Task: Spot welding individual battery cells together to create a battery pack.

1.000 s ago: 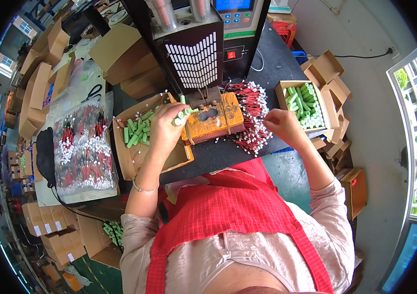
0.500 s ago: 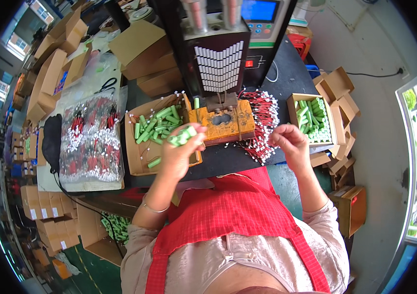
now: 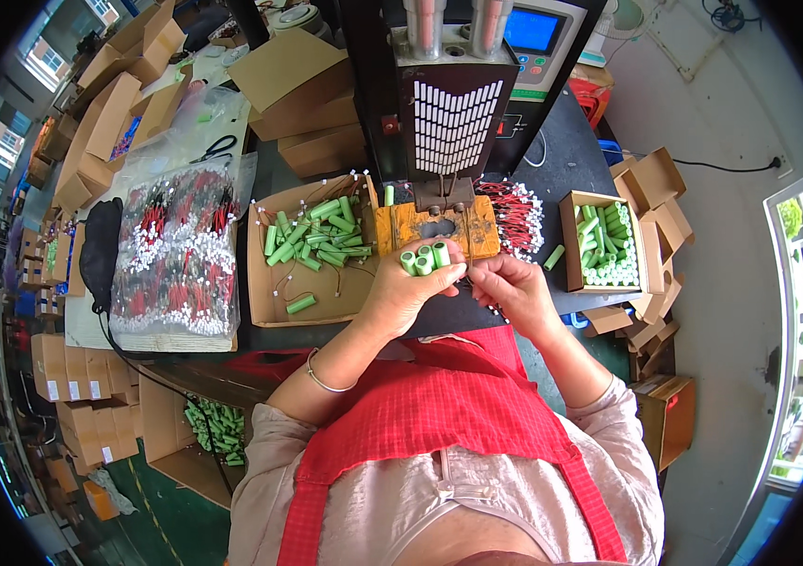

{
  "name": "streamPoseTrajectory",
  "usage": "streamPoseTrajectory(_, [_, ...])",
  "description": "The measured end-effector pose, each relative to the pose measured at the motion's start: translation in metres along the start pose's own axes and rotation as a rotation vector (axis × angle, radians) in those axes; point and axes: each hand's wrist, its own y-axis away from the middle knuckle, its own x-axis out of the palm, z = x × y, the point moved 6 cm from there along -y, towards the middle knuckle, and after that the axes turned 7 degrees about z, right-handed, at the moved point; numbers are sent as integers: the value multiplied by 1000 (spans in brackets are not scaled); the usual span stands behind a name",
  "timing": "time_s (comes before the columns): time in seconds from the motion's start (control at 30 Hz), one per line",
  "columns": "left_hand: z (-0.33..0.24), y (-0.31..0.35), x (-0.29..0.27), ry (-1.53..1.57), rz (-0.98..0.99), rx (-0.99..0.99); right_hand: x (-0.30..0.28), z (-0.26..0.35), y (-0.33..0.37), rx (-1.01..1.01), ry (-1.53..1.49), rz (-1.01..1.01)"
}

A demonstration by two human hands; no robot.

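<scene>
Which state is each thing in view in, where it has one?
Left grip, closed around green cylinders
Right grip, pinched shut; contents unclear
Carton beside left grip, open, holding loose cylinders
Box at right, open, holding cylinders
Machine screen, lit blue
Lower carton, open
Scissors, open or shut unclear

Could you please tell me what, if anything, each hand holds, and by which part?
The left hand holds green cylinders by their sides. What the right hand pinches, if anything, cannot be told.
</scene>
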Motion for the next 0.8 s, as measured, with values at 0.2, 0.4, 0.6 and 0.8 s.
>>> streamPoseTrajectory(0.2, [-45, -15, -7, -920, -63, 467, -10, 16, -30, -88, 40, -69])
streamPoseTrajectory(0.4, [-41, -27, -11, -1196, -128, 463, -9, 20, -42, -16, 112, -71])
streamPoseTrajectory(0.6, [-43, -30, -10, -1167, -145, 436, -8, 17, -47, 60, 112, -107])
streamPoseTrajectory(0.8, [-53, -24, -3, -1310, -154, 451, -9, 22, -43, 105, 126, 12])
